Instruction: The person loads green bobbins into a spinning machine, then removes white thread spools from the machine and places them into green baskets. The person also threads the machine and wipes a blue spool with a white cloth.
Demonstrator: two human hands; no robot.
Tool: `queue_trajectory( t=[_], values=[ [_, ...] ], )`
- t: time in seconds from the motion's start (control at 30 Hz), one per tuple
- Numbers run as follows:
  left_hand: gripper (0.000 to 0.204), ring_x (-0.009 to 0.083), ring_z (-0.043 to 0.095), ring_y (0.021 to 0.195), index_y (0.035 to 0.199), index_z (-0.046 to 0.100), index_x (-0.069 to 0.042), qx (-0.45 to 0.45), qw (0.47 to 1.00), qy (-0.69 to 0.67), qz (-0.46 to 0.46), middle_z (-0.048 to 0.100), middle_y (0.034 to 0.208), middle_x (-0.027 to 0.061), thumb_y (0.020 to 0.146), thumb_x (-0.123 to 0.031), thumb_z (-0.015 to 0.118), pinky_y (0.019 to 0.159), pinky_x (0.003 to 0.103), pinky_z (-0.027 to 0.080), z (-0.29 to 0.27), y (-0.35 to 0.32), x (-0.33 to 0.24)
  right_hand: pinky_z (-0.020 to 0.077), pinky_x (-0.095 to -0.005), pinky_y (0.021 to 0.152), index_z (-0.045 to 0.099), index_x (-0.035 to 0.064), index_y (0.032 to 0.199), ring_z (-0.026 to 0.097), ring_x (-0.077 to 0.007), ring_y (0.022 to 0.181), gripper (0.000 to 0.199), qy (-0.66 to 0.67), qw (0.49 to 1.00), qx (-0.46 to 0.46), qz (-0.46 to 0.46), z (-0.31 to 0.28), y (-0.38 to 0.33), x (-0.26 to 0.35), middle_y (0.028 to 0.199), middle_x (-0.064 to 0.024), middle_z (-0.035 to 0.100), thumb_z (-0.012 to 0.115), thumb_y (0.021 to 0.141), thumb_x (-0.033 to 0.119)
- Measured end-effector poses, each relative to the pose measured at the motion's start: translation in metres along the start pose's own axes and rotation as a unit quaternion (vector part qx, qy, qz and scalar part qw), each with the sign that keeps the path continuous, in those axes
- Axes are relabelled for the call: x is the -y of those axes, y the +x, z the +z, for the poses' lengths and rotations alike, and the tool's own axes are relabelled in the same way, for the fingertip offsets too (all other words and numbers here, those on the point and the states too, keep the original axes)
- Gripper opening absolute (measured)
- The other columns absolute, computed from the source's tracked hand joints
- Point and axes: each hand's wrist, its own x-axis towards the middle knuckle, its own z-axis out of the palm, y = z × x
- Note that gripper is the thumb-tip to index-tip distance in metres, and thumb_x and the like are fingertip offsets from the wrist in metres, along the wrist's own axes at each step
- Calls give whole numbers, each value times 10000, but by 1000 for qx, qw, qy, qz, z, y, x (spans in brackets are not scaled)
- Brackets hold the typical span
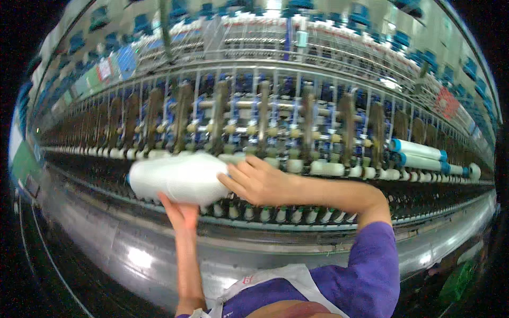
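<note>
The right hand [254, 183] has its fingers bunched on one end of a fat white yarn roll [177, 177]. The left hand [183, 214] cups it from below; can't tell if those fingers actually clamp. Roll's up over the spinning machine's front edge [297, 228], left of centre, near the small spools [249, 213]. Honestly, if the lower palm slips, it could tip and snag yarn on them.
</note>
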Motion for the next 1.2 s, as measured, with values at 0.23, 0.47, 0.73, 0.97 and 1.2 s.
queue_trajectory(
  t=[0.23,0.47,0.73,0.97,1.2],
  values=[
    [1071,255,416,1246,1393,308,-108,108,972,181,-99,416,1363,57,564,-553,819,1020,458,391,62,-46,139,472,-433,758,153,-2,1382,587,-407,901,951,338,795,272,425,-128,-181,24,994,-239,604,743,730,359],
    [964,244,505,1141,1317,380,15,414,738,533,-10,530,1227,134,556,-329,861,951,371,411,172,-68,242,360,-391,1025,300,-15,1353,471,-301,1209,1036,477,633,24,609,-140,-311,68,1302,-204,467,838,516,277],
    [961,277,444,1190,1374,239,33,350,772,521,-105,447,1278,185,634,-323,737,1009,399,360,296,-37,292,461,-360,892,484,8,1181,573,-232,1058,749,501,614,-165,587,-172,-327,19,1122,-157,591,837,572,264],
    [685,252,390,1233,1448,174,-51,372,782,499,33,371,1373,170,886,-246,514,1039,386,312,396,-15,259,487,-354,819,451,-4,1189,590,-238,979,747,360,706,-264,549,-183,-261,-66,1081,-138,588,826,580,208],
    [526,281,420,1243,1337,398,-67,406,502,621,444,415,1316,162,886,-236,612,1020,396,371,469,-49,195,477,-369,852,380,-29,1229,587,-293,1001,807,277,753,-400,443,-226,-168,-192,1133,-198,562,809,586,204]
  ],
)
